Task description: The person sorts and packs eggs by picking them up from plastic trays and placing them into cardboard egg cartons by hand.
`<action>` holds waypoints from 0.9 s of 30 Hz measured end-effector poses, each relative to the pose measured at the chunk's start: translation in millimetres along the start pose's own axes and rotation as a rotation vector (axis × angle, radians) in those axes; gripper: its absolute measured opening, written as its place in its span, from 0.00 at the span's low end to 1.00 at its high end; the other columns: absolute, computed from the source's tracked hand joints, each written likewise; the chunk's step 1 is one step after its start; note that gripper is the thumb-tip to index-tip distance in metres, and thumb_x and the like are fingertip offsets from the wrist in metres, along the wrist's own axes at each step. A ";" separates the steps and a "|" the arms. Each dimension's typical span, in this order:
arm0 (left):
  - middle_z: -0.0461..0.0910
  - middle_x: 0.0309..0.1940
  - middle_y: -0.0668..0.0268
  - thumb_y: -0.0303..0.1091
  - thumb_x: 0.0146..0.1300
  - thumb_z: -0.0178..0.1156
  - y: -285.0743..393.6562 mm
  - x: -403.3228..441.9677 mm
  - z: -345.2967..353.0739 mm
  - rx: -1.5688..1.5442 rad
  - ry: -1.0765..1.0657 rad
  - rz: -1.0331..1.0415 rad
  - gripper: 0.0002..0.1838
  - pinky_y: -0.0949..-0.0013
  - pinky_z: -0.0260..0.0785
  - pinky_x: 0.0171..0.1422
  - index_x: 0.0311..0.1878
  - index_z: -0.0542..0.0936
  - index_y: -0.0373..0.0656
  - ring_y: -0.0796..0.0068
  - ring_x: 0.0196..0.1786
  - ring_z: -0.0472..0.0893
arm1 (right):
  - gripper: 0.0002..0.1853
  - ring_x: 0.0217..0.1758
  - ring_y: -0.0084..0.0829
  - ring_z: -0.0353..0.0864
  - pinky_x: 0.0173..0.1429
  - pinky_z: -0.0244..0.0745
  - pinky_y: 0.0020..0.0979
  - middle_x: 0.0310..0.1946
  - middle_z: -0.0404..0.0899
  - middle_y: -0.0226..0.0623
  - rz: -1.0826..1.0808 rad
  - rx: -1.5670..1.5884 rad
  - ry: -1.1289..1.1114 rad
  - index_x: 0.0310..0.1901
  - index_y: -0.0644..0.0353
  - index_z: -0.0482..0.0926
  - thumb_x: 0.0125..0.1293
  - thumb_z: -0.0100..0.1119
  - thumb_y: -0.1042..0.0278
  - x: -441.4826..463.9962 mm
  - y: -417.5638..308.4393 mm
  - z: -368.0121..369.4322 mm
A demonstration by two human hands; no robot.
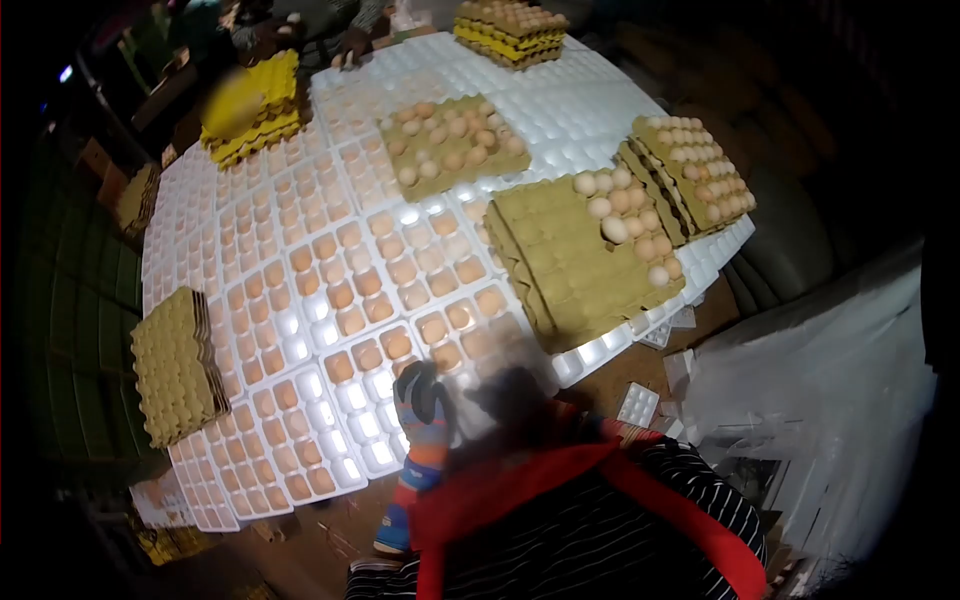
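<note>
My left hand (420, 392), in a grey glove with a striped cuff, is over the white trays at the near edge. Its fingers are slightly apart and nothing shows in them. To its right, my right hand (508, 394) is a dark, blurred shape above the near tray edge; its fingers and anything in them cannot be made out. White plastic trays (325, 362) hold brown eggs in some cells, while other cells are bare. A brown pulp tray stack (570, 270) lies beyond my right hand, with eggs (628, 212) along its far right side.
Another pulp tray of eggs (455, 145) sits farther back. Stacks stand at the left (178, 370), back left (255, 110), back (510, 35) and right (695, 175). Another person's hand (350, 48) is at the far edge. Plastic sheeting (830, 390) hangs at right.
</note>
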State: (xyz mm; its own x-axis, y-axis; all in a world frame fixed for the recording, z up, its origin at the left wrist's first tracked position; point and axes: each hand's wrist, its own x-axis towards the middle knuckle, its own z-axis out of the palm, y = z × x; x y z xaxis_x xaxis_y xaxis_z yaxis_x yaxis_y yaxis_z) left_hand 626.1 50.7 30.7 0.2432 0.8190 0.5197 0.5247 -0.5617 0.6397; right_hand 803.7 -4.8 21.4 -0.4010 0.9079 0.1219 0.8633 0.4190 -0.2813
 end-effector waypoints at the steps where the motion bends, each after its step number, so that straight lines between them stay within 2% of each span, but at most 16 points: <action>1: 0.76 0.46 0.57 0.24 0.52 0.58 7.0 6.7 6.5 -0.055 0.008 -0.041 0.14 0.58 0.67 0.57 0.44 0.79 0.40 0.55 0.52 0.73 | 0.16 0.37 0.33 0.79 0.39 0.72 0.34 0.37 0.80 0.36 -0.009 -0.064 -0.083 0.47 0.51 0.80 0.54 0.58 0.64 -2.5 -1.5 -11.8; 4: 0.76 0.44 0.57 0.20 0.52 0.59 26.6 30.2 31.4 -0.259 0.073 -0.046 0.16 0.61 0.70 0.54 0.45 0.80 0.42 0.59 0.51 0.75 | 0.15 0.35 0.32 0.79 0.38 0.70 0.35 0.35 0.80 0.33 -0.131 -0.044 0.451 0.45 0.50 0.81 0.53 0.58 0.63 -19.2 7.8 -49.4; 7: 0.77 0.42 0.58 0.20 0.50 0.61 74.4 80.1 45.8 -0.268 0.034 0.149 0.16 0.61 0.70 0.51 0.45 0.79 0.41 0.58 0.48 0.76 | 0.11 0.34 0.38 0.78 0.37 0.71 0.36 0.33 0.78 0.36 0.004 -0.056 0.425 0.39 0.54 0.81 0.52 0.59 0.66 -50.3 52.8 -149.7; 8: 0.78 0.40 0.58 0.20 0.49 0.61 95.1 100.3 54.0 -0.264 0.024 0.225 0.17 0.61 0.70 0.50 0.45 0.79 0.41 0.58 0.47 0.76 | 0.10 0.34 0.40 0.78 0.36 0.72 0.37 0.32 0.78 0.39 0.212 -0.110 0.554 0.37 0.56 0.80 0.51 0.61 0.68 -58.9 72.6 -179.7; 9: 0.78 0.38 0.59 0.24 0.47 0.64 109.3 115.7 73.9 -0.279 0.001 0.272 0.17 0.61 0.69 0.48 0.44 0.79 0.42 0.57 0.45 0.76 | 0.09 0.32 0.40 0.78 0.36 0.73 0.37 0.30 0.78 0.39 0.217 -0.438 0.808 0.35 0.58 0.79 0.51 0.64 0.68 -69.1 119.5 -180.1; 10: 0.78 0.39 0.59 0.29 0.47 0.65 126.3 130.4 92.8 -0.289 -0.065 0.307 0.17 0.60 0.69 0.48 0.44 0.79 0.44 0.57 0.44 0.76 | 0.13 0.33 0.42 0.78 0.38 0.74 0.38 0.32 0.79 0.40 0.607 -0.124 0.644 0.35 0.59 0.79 0.53 0.64 0.59 -79.5 142.6 -197.4; 11: 0.77 0.40 0.58 0.31 0.49 0.67 147.9 143.2 108.9 -0.181 -0.114 0.347 0.18 0.60 0.69 0.50 0.45 0.79 0.47 0.56 0.45 0.76 | 0.20 0.39 0.43 0.79 0.43 0.74 0.38 0.36 0.79 0.40 0.824 -0.178 0.364 0.39 0.60 0.78 0.55 0.61 0.50 -77.9 158.5 -211.5; 16: 0.76 0.46 0.57 0.42 0.47 0.66 196.5 195.4 202.9 0.130 -0.571 0.199 0.22 0.58 0.68 0.55 0.48 0.78 0.50 0.54 0.51 0.75 | 0.29 0.50 0.38 0.77 0.50 0.72 0.38 0.43 0.79 0.40 0.805 -0.384 -0.125 0.50 0.59 0.72 0.55 0.56 0.43 -37.1 210.3 -191.2; 18: 0.77 0.47 0.55 0.43 0.46 0.66 207.2 203.1 213.1 0.304 -0.721 0.172 0.23 0.57 0.69 0.56 0.48 0.78 0.49 0.54 0.51 0.75 | 0.28 0.49 0.38 0.78 0.50 0.72 0.38 0.42 0.80 0.42 0.741 -0.213 -0.058 0.49 0.60 0.73 0.56 0.57 0.45 -45.4 223.6 -201.3; 20: 0.76 0.47 0.56 0.45 0.48 0.64 189.4 204.5 219.5 0.098 -0.629 0.139 0.22 0.59 0.71 0.53 0.48 0.78 0.49 0.57 0.50 0.77 | 0.23 0.48 0.33 0.78 0.48 0.73 0.35 0.39 0.80 0.39 0.739 0.244 0.002 0.45 0.62 0.74 0.55 0.61 0.52 -67.4 234.8 -229.5; 21: 0.76 0.47 0.57 0.46 0.48 0.62 178.4 205.6 217.7 -0.005 -0.574 0.123 0.22 0.60 0.71 0.52 0.47 0.78 0.48 0.58 0.49 0.78 | 0.20 0.41 0.29 0.80 0.41 0.76 0.33 0.35 0.79 0.38 0.745 0.950 0.125 0.43 0.62 0.74 0.55 0.65 0.57 -82.2 257.4 -221.7; 22: 0.77 0.47 0.58 0.44 0.52 0.61 171.3 204.5 211.7 -0.373 -0.592 -0.119 0.20 0.63 0.73 0.51 0.45 0.79 0.43 0.62 0.44 0.80 | 0.15 0.38 0.26 0.78 0.39 0.74 0.30 0.35 0.78 0.34 0.635 1.175 0.270 0.39 0.61 0.76 0.53 0.67 0.63 -96.9 278.1 -212.9; 23: 0.80 0.36 0.60 0.40 0.59 0.56 160.4 206.2 211.4 -0.893 -0.500 -0.293 0.18 0.61 0.75 0.46 0.48 0.77 0.39 0.63 0.41 0.80 | 0.12 0.34 0.24 0.77 0.36 0.73 0.26 0.35 0.76 0.30 0.514 1.396 0.416 0.36 0.60 0.77 0.51 0.68 0.69 -105.5 289.7 -211.4; 25: 0.79 0.31 0.61 0.39 0.61 0.53 151.7 212.7 198.1 -1.415 -0.355 -0.688 0.15 0.58 0.74 0.43 0.44 0.77 0.38 0.62 0.38 0.79 | 0.11 0.34 0.22 0.76 0.35 0.73 0.26 0.34 0.74 0.28 0.118 0.723 0.520 0.35 0.61 0.76 0.54 0.67 0.67 -110.5 303.4 -217.1; 26: 0.78 0.30 0.61 0.39 0.62 0.52 137.9 213.1 202.6 -1.476 -0.295 -0.628 0.14 0.58 0.74 0.42 0.41 0.76 0.38 0.63 0.38 0.79 | 0.11 0.36 0.21 0.76 0.37 0.72 0.26 0.34 0.75 0.28 0.490 1.562 0.337 0.36 0.60 0.76 0.56 0.66 0.65 -111.3 285.3 -239.0; 27: 0.77 0.29 0.62 0.40 0.62 0.52 128.2 215.4 209.3 -1.429 -0.267 -0.579 0.13 0.58 0.74 0.40 0.37 0.75 0.39 0.64 0.37 0.79 | 0.10 0.36 0.26 0.78 0.40 0.74 0.31 0.35 0.76 0.28 0.710 1.163 0.242 0.36 0.57 0.77 0.57 0.64 0.63 -89.7 295.6 -228.8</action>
State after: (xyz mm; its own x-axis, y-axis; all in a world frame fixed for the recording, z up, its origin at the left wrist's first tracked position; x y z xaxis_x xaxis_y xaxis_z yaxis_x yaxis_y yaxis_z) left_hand 916.5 179.5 106.2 0.5034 0.8640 0.0098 -0.5476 0.3103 0.7771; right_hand 1165.0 39.3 145.1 0.1789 0.9506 -0.2535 0.0604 -0.2678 -0.9616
